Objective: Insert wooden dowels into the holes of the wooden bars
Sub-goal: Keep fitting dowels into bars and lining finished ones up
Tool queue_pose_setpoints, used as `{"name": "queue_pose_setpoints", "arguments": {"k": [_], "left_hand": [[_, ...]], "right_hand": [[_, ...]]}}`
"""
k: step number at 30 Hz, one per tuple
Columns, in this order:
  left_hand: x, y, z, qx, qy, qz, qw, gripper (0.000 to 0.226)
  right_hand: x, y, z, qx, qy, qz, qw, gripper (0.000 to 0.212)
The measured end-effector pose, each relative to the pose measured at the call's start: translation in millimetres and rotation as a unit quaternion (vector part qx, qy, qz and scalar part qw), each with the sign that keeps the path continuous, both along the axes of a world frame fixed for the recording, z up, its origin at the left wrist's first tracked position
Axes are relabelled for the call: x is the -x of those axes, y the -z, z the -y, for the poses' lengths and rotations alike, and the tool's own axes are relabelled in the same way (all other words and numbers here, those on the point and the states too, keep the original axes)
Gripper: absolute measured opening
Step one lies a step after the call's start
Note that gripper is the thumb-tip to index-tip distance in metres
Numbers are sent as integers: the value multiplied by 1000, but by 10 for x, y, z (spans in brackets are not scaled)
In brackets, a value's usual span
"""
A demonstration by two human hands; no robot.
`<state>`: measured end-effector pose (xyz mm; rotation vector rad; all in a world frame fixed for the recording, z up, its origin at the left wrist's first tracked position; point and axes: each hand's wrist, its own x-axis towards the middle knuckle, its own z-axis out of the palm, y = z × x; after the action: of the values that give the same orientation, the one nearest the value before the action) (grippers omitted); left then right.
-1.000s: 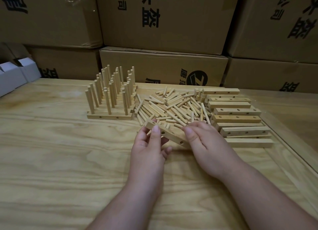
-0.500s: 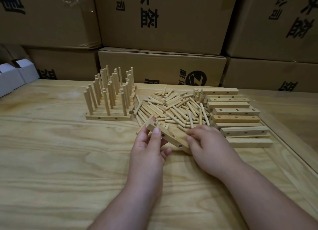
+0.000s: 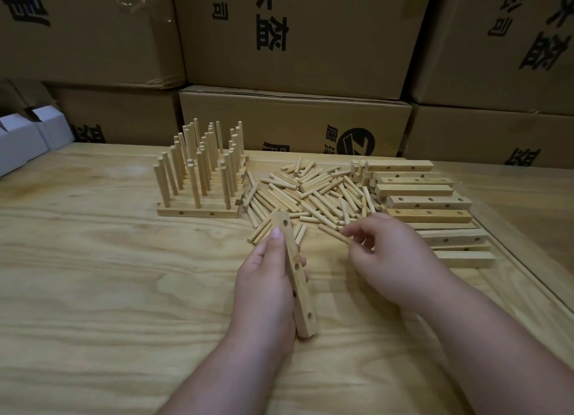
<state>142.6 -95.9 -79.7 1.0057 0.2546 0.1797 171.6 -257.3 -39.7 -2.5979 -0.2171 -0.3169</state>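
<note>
My left hand [image 3: 265, 285] grips a wooden bar [image 3: 299, 290] with several holes, held lengthwise and pointing away from me, just above the table. Its far end lies close to a heap of loose dowels [image 3: 310, 194]. My right hand [image 3: 394, 265] pinches one dowel [image 3: 334, 233] at the near edge of that heap. Bars with dowels standing upright in them [image 3: 198, 178] sit at the back left. A stack of bare bars [image 3: 428, 203] lies to the right of the heap.
The work lies on a pale wooden table [image 3: 108, 290], whose right edge [image 3: 528, 278] runs diagonally near the bar stack. Large cardboard boxes [image 3: 295, 32] wall off the back. Small white boxes [image 3: 28, 138] stand at the far left.
The bar has swung from lying across between both hands to pointing away, held by my left hand alone. My right hand let go of it and picked a dowel from the heap.
</note>
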Motion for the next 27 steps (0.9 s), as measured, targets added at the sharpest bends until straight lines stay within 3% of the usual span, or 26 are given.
{"name": "queue_pose_setpoints", "arguments": {"k": [8,22,27], "left_hand": [[10,-17,-7,20,21,7,1000,25],[12,19,-18,-5,64,22,998,16],[10,34,-22,-17,79,33,996,36]], "right_hand": [[212,-398,-70,-111,-90,-8,990,17],[211,-401,-91,-94,-83,16,992,18],[216,-437,-69,-76,-84,31,993,18]]}}
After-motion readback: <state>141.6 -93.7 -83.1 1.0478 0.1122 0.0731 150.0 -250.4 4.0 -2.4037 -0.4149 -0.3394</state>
